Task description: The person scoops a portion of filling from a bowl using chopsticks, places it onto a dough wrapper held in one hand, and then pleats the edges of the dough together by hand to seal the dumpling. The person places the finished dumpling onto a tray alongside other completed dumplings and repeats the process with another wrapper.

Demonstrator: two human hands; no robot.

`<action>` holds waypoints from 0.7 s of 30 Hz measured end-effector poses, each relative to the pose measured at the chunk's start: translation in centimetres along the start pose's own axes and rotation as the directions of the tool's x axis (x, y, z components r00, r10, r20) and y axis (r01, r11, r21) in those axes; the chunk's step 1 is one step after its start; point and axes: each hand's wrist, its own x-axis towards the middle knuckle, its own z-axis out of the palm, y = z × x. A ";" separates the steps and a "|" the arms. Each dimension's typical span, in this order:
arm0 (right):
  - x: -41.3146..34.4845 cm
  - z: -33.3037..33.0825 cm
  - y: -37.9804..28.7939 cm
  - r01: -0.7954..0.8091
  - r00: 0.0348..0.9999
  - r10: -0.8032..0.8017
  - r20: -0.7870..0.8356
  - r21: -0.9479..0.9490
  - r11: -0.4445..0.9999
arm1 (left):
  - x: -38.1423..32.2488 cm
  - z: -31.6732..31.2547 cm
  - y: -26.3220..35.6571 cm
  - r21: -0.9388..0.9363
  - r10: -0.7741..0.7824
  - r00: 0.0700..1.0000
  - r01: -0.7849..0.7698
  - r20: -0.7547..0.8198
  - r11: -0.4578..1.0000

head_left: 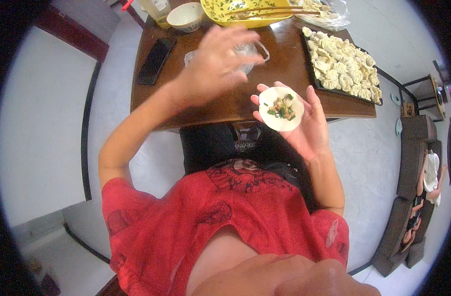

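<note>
My right hand (308, 129) is palm up near the table's front edge and carries a round dumpling wrapper (266, 117) on its fingers. A small mound of filling (282, 107), pale with green bits, lies on the wrapper's middle. Blurred, with fingers spread, my left hand (221, 61) hangs over a clear plastic bag (249, 66) and partly hides it. Beyond it stands a yellow bowl (260, 23) with filling inside and wooden chopsticks (281, 14) across it. Pleated dumplings (340, 66) crowd a black tray (314, 79) on the right.
On the brown wooden table (284, 66) are a black phone-like object (156, 61), a patterned bowl (185, 26) and a clear container (155, 9). A plastic bag (340, 20) with more dumplings lies at the back right. Another person (430, 177) is on a dark sofa (410, 159) far right.
</note>
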 end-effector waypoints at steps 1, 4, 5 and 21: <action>0.1 -0.1 0.0 0.005 1.000 -0.005 0.012 0.014 1.000 | -0.1 0.6 1.5 0.041 0.006 0.996 -0.010 0.087 0.999; -0.1 0.0 0.0 -0.012 1.000 0.011 -0.030 -0.054 0.998 | 0.0 0.9 3.6 0.015 0.025 0.985 -0.028 0.171 1.000; -0.2 0.1 0.0 -0.018 0.999 0.017 -0.038 -0.048 0.999 | 0.0 1.0 3.7 0.029 0.039 0.982 -0.046 0.187 0.999; 0.2 -0.2 0.6 -0.120 0.993 0.119 -0.012 -0.057 0.991 | 1.6 2.4 4.4 -0.127 0.038 0.993 -0.024 0.115 0.992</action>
